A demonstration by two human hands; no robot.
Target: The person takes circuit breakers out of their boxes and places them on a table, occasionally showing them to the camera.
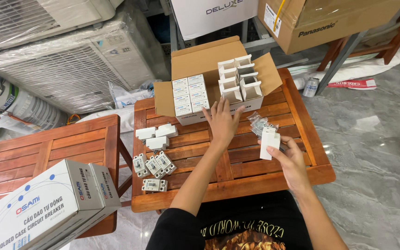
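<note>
Unpacking small boxes at a wooden slatted table (237,169)

Left hand (221,121), fingers spread open, reaches toward the cardboard carton (209,60) at frame centre; right hand (289,159) grips a small white box (269,142) right of centre.

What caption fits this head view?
Left hand reaches toward an open cardboard box of small white boxes; right hand holds a small white box over a wooden table.

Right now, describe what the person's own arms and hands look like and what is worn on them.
Both arms are bare from above the elbow down. The left hand and right hand wear no gloves, and no rings, watch or bracelet show. A short black sleeve covers the upper left arm, part of a black T-shirt with a gold-coloured print on the chest.
</note>
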